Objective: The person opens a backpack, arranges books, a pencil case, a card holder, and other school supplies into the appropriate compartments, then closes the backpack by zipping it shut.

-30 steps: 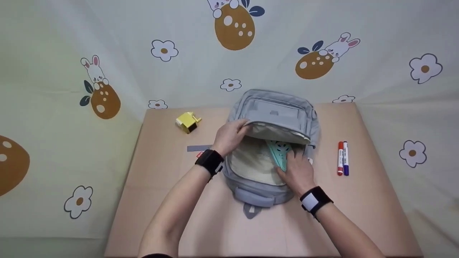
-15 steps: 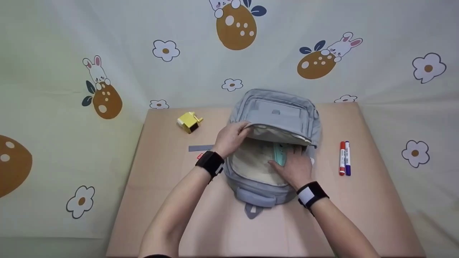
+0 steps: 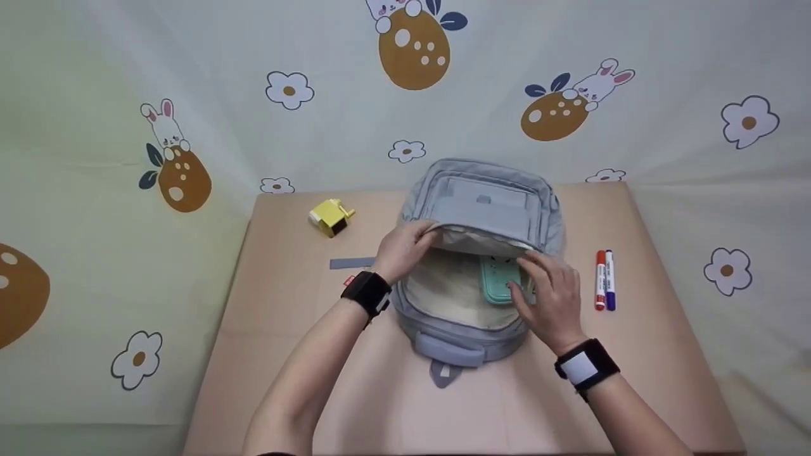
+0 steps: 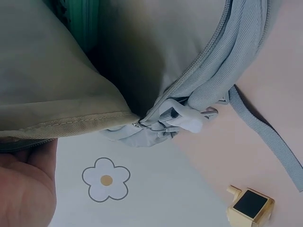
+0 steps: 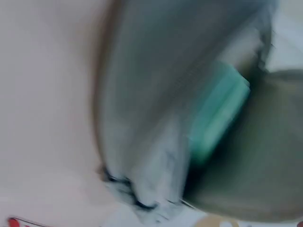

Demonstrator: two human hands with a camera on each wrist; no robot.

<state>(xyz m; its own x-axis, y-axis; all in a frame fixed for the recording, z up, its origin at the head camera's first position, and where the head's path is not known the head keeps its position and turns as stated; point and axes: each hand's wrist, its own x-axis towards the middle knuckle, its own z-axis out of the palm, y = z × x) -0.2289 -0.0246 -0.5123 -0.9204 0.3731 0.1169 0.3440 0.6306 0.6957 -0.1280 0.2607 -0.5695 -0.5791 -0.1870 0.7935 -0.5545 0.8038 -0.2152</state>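
Observation:
A grey backpack (image 3: 443, 342) lies on the table with its main compartment unzipped and its pale lining showing. My left hand (image 3: 402, 252) pinches the edge of the raised front flap (image 3: 485, 206); in the left wrist view the left hand (image 4: 28, 189) has the flap's zipped rim between thumb and fingers. Inside the bag lies a mint-green pencil case (image 3: 499, 284), its far end hidden under the flap. My right hand (image 3: 554, 304) is over the opening's right side, fingers bent loosely, apparently holding nothing. Whether its fingertips touch the flap is unclear. The right wrist view is blurred.
A yellow pencil sharpener (image 3: 331, 217) with a crank stands at the table's back left. Two markers, one red (image 3: 600, 280) and one blue-purple (image 3: 610, 280), lie to the right of the bag. A grey strap (image 3: 350, 263) extends leftward from the bag.
My right hand has pushed the pencil case deeper into the backpack, let go of it and drawn back rightward out of the opening. The left hand still holds the flap, slightly lower.

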